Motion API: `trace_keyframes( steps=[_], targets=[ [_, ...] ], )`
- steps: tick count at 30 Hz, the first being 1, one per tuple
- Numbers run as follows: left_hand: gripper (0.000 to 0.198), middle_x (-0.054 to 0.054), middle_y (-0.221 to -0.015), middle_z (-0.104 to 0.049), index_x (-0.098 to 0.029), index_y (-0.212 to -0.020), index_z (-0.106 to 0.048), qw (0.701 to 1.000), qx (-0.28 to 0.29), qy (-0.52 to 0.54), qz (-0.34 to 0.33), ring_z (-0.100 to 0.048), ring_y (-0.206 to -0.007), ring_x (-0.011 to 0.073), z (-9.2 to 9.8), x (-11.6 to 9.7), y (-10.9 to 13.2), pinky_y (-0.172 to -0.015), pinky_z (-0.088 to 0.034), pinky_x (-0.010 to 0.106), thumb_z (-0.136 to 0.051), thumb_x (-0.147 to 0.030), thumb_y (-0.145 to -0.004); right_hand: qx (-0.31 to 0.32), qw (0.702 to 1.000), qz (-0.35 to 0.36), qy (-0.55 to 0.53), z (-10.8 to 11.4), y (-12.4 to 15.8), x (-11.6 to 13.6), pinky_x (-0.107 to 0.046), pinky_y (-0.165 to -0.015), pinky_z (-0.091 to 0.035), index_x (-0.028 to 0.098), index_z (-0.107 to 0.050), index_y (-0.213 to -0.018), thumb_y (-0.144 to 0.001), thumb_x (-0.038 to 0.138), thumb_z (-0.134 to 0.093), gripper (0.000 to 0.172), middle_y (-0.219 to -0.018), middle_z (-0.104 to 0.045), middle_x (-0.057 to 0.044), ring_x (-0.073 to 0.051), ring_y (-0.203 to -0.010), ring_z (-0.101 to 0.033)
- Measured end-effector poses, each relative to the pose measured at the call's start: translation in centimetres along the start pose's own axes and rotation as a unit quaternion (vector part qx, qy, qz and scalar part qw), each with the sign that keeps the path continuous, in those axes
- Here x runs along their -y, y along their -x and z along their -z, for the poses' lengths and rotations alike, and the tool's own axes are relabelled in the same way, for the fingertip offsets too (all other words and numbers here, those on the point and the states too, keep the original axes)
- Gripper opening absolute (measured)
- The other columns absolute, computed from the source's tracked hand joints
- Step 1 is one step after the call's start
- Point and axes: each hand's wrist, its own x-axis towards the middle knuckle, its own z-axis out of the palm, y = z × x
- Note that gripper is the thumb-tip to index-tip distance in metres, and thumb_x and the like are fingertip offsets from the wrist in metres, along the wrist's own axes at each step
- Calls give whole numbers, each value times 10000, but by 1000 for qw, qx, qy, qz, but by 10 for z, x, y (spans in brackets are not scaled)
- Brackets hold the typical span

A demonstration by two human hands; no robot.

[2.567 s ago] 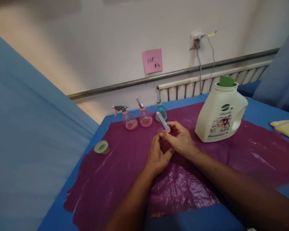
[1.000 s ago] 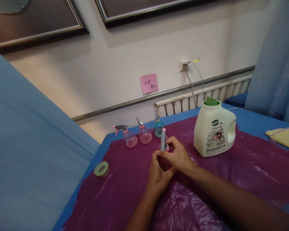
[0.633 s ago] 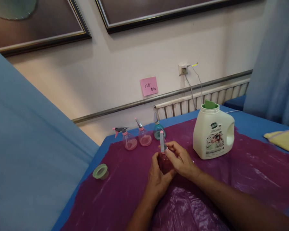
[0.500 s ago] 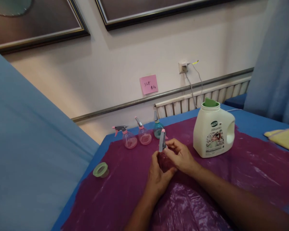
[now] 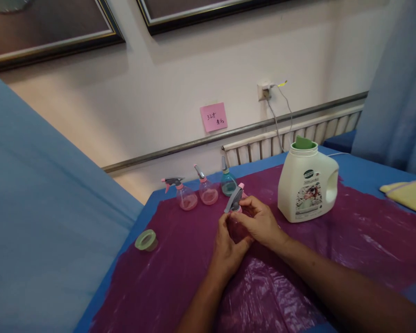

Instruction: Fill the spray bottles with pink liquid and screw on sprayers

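A clear spray bottle (image 5: 236,227) with a grey and pink spray head (image 5: 235,200) stands between my hands at the centre. My left hand (image 5: 228,245) is wrapped round the bottle's body. The fingers of my right hand (image 5: 261,223) close on the pink collar under the spray head. Behind them stand two clear spray bottles (image 5: 187,199) (image 5: 208,193) holding pink liquid and a teal spray bottle (image 5: 228,183). To the right is a large pale jug (image 5: 305,185) with a green piece (image 5: 303,143) in its mouth.
A pale green cup-like cap (image 5: 146,241) lies on the purple plastic sheet (image 5: 180,268) at left. A folded yellow cloth (image 5: 409,195) is at the right edge. Blue curtains (image 5: 38,208) hang at both sides.
The spray head between my hands has turned, its pink nozzle now pointing up to the right. My right fingers have shifted round the collar, and the view has tilted slightly.
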Motion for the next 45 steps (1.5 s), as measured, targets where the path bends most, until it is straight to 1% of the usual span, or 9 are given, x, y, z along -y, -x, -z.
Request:
trace_keyframes(
  steps=[7,11,15,21,24,28,35,39,45],
  targets=[
    [768,157,-1552,-653,-238,-1478,-520,1000,1,-23,-17,-644,-1476,350,1,-4,-1,-1268,-494,548,-928,-379,-843,-69,998,2,2,-17,0,-3,-392,-932,-609,241,-664,-945,-702,432,-924,404,-1017,-770,-46,-230,-956,-744],
    [752,153,-1544,-658,-237,-1469,-521,1000,3,-28,-13,-663,-1451,345,1,-6,-1,-1246,-518,536,-912,-344,-836,-63,998,0,10,-20,-1,-5,-377,-902,-596,243,-675,-1028,-735,419,-878,397,-1006,-770,-34,-218,-912,-724],
    [703,152,-1493,-691,-234,-1430,-532,999,8,-43,0,-691,-1412,350,2,-10,-1,-1222,-538,538,-904,-328,-841,-51,997,23,56,-19,-3,-3,-394,-953,-582,235,-740,-1028,-747,421,-866,360,-1070,-791,-59,-245,-1004,-728],
    [744,146,-1457,-709,-246,-1463,-542,999,2,-51,0,-702,-1387,356,1,-10,-2,-1215,-545,548,-917,-334,-827,-89,994,-11,68,-22,-4,-3,-368,-777,-568,251,-662,-933,-666,504,-929,455,-902,-763,-24,-226,-822,-683],
    [753,128,-1433,-717,-254,-1467,-561,998,-4,-54,-7,-699,-1381,350,2,-5,-3,-1219,-539,544,-922,-328,-810,-76,995,-15,66,-23,-2,-1,-373,-791,-574,255,-660,-959,-688,483,-915,437,-916,-772,-24,-231,-838,-695],
    [741,128,-1459,-694,-250,-1465,-569,997,-5,-76,-26,-690,-1371,345,4,-1,-3,-1193,-543,527,-920,-357,-822,-48,995,-9,84,-16,5,4,-407,-895,-583,245,-685,-1051,-752,440,-885,409,-999,-788,-39,-249,-924,-727],
    [819,167,-1525,-676,-239,-1521,-511,997,-6,-74,19,-695,-1380,354,5,-3,-1,-1177,-545,535,-920,-438,-840,9,993,71,98,-1,15,16,-445,-1083,-560,251,-729,-1276,-994,368,-684,308,-1271,-794,-97,-280,-1194,-733],
    [889,183,-1513,-684,-233,-1533,-492,996,-12,-78,46,-705,-1377,383,8,3,-2,-1171,-549,568,-947,-461,-804,25,986,105,130,-1,9,20,-433,-1071,-574,262,-795,-1239,-1013,340,-656,276,-1209,-796,-98,-279,-1165,-733],
    [818,174,-1525,-690,-256,-1509,-520,998,-8,-54,26,-689,-1421,394,10,2,-6,-1210,-540,581,-921,-489,-835,9,987,106,122,-6,3,14,-403,-1001,-596,259,-809,-1142,-972,331,-702,213,-1132,-792,-84,-262,-1088,-743]
  ],
)
